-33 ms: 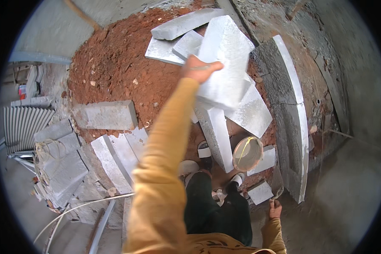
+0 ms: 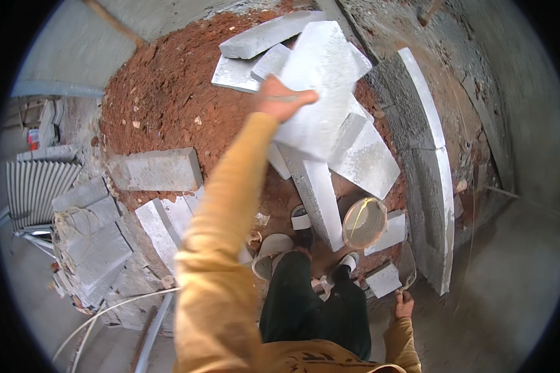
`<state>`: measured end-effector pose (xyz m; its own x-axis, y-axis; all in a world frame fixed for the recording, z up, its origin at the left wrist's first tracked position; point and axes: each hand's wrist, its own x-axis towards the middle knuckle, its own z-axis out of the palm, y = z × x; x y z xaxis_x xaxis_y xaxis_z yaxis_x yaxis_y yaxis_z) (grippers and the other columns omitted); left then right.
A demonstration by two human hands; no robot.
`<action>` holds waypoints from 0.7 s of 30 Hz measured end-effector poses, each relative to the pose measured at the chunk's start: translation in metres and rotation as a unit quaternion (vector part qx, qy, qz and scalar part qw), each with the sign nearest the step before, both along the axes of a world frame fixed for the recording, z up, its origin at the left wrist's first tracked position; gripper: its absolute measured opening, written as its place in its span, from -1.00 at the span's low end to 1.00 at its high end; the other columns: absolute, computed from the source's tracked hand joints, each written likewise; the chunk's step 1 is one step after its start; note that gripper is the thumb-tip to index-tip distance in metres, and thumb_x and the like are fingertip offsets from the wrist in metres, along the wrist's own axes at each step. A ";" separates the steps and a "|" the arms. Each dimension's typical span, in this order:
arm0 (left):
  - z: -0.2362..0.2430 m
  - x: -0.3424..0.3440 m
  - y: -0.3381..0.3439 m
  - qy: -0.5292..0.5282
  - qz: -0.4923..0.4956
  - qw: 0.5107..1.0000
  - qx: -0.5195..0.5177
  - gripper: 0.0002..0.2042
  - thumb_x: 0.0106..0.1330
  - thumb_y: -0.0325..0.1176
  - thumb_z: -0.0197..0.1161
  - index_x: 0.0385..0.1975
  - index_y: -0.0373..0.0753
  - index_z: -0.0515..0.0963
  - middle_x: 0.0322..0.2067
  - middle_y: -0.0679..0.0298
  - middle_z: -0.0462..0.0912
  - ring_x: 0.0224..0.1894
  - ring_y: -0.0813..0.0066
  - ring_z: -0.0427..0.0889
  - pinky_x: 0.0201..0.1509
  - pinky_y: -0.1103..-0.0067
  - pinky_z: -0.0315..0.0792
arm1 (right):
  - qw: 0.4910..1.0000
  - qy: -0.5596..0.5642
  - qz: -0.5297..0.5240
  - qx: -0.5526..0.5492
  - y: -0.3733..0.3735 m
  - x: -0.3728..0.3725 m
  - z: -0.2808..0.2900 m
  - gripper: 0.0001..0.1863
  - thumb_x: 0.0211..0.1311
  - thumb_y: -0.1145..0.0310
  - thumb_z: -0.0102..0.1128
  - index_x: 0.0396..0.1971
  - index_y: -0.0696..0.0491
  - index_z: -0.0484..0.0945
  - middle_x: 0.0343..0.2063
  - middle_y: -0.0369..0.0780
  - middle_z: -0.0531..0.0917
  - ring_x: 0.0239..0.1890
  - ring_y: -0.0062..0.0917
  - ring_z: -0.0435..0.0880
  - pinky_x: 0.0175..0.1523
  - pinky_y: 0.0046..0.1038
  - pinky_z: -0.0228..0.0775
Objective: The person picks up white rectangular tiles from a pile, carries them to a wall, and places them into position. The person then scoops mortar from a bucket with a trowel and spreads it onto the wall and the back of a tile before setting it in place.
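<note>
A long pale grey building block (image 2: 325,74) stands tilted over other blocks at the upper middle. My left hand (image 2: 282,101) grips its left edge, with the thumb on the broad face and the other fingers partly hidden. My outstretched left arm hides part of the ground below. Low on the right, my right hand (image 2: 404,305) is closed round the handle of a trowel (image 2: 407,266), whose blade points away from me. Another long block (image 2: 317,196) lies under the gripped one, its near end close to my feet.
A bucket (image 2: 364,219) of grey mix stands right of my feet; another bucket (image 2: 274,247) is at their left. A curved low block wall (image 2: 430,186) runs along the right. Red soil (image 2: 168,93) fills the upper left. Loose blocks (image 2: 158,170) and corrugated sheets (image 2: 40,193) lie left.
My left hand and the block have shifted slightly left, and the block's tilt has changed. My right hand and the trowel have barely moved.
</note>
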<state>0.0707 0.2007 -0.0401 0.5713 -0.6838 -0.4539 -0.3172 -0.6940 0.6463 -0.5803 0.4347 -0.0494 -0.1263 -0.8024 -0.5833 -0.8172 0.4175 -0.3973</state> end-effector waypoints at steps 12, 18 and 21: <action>0.036 0.128 0.160 -0.254 -0.281 0.860 0.341 -0.09 -0.22 0.06 0.43 0.13 -0.41 0.32 0.08 -0.16 0.41 0.11 -0.09 0.44 0.15 0.26 0.36 | 0.998 0.001 0.008 0.065 0.018 0.014 -0.061 -0.52 0.16 0.04 0.19 -0.38 0.26 0.55 -0.54 -0.02 0.58 -0.46 -0.32 0.55 -0.26 -0.29 0.40; -0.092 0.196 0.180 -0.241 -0.261 0.876 0.328 -0.01 -0.15 0.21 0.40 0.23 -0.36 0.27 0.22 -0.12 0.30 0.27 0.01 0.30 0.33 0.29 0.22 | 0.994 0.036 0.040 0.098 -0.007 0.037 -0.056 -0.50 0.13 0.03 0.21 -0.33 0.27 0.54 -0.50 -0.01 0.60 -0.42 -0.31 0.57 -0.22 -0.30 0.40; -0.165 0.157 0.153 -0.083 -0.161 0.974 0.137 -0.16 0.07 0.22 0.28 0.23 -0.30 0.30 0.29 -0.07 0.21 0.30 0.03 0.26 0.36 0.30 0.18 | 0.990 0.067 0.043 0.114 -0.009 0.046 -0.061 -0.51 0.13 0.01 0.19 -0.36 0.24 0.53 -0.50 0.02 0.59 -0.42 -0.24 0.58 -0.23 -0.28 0.40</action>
<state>0.2280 0.3536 -0.2046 0.4283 -0.7059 -0.5642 -0.6304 -0.6807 0.3731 -0.5345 0.4260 -0.1101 -0.1528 -0.6624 -0.7334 -0.8925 0.4112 -0.1854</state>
